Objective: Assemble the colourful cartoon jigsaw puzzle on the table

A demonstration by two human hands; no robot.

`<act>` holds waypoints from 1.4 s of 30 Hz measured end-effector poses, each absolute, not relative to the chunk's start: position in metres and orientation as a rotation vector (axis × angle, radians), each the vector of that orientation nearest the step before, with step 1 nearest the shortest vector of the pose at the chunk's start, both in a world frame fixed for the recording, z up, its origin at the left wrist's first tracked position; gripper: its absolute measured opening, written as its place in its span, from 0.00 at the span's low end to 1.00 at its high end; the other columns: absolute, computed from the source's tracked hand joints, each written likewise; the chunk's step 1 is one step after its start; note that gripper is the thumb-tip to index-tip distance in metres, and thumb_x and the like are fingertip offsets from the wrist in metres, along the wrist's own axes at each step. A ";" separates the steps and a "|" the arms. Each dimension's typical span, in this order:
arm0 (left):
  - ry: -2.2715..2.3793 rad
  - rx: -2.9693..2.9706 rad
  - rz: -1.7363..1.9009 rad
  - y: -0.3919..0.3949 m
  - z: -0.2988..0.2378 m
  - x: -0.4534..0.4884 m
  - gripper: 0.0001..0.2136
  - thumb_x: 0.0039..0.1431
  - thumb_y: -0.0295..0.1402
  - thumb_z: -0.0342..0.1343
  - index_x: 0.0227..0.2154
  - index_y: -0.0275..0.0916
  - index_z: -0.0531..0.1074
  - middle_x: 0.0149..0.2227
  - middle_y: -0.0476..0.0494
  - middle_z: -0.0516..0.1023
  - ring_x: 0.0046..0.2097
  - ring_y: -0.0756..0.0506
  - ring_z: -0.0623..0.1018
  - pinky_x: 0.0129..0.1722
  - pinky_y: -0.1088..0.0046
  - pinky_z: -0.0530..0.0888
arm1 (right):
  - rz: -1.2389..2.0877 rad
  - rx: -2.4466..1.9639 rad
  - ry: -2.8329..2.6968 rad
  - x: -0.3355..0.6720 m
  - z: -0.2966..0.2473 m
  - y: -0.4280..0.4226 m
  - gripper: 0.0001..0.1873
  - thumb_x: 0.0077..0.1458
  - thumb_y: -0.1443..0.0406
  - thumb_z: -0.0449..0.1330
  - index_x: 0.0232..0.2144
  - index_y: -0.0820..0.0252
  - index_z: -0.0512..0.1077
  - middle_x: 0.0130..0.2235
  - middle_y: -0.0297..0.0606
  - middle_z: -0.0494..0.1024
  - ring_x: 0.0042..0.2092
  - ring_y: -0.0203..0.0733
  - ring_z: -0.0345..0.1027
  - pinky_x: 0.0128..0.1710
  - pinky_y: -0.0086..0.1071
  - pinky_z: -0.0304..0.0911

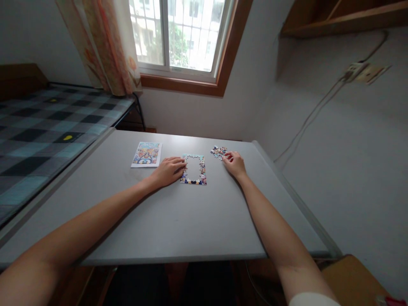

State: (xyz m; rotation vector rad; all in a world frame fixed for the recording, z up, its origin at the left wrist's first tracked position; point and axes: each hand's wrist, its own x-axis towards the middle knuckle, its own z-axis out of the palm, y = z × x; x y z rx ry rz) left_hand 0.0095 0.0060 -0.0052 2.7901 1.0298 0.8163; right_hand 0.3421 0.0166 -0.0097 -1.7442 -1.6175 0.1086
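Note:
A rectangular border of joined jigsaw puzzle pieces [203, 170] lies on the grey table, with bare tabletop showing inside it. My left hand [170, 171] rests flat across its left side, fingers stretched out and covering part of that edge. To the right of the border, a small heap of loose puzzle pieces [218, 150] lies on the table. My right hand [235, 164] is at the heap's near right side, its fingers bent and closed on a puzzle piece [224, 157] at the fingertips; most of that piece is hidden.
A printed picture sheet [145, 154] lies left of my left hand on the table [178, 225]. A bed with a checked cover [63, 119] stands along the left. The window [178, 38] is ahead, and cables [315, 110] hang down the right wall.

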 end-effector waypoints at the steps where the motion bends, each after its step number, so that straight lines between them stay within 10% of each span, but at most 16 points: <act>1: 1.012 2.789 0.813 0.006 -0.005 0.009 0.14 0.66 0.35 0.50 0.46 0.41 0.78 0.53 0.40 0.79 0.56 0.40 0.76 0.58 0.56 0.71 | 0.106 -1.755 -1.638 0.342 -0.009 0.016 0.12 0.51 0.58 0.62 0.36 0.59 0.77 0.34 0.37 0.73 0.30 0.39 0.65 0.40 0.36 0.65; 42: 0.955 2.743 0.815 0.008 -0.005 0.007 0.14 0.66 0.35 0.50 0.45 0.43 0.79 0.52 0.42 0.79 0.56 0.41 0.76 0.58 0.55 0.72 | 0.116 -1.807 -1.749 0.341 -0.007 0.016 0.11 0.50 0.58 0.62 0.32 0.59 0.78 0.33 0.38 0.73 0.33 0.41 0.67 0.41 0.36 0.65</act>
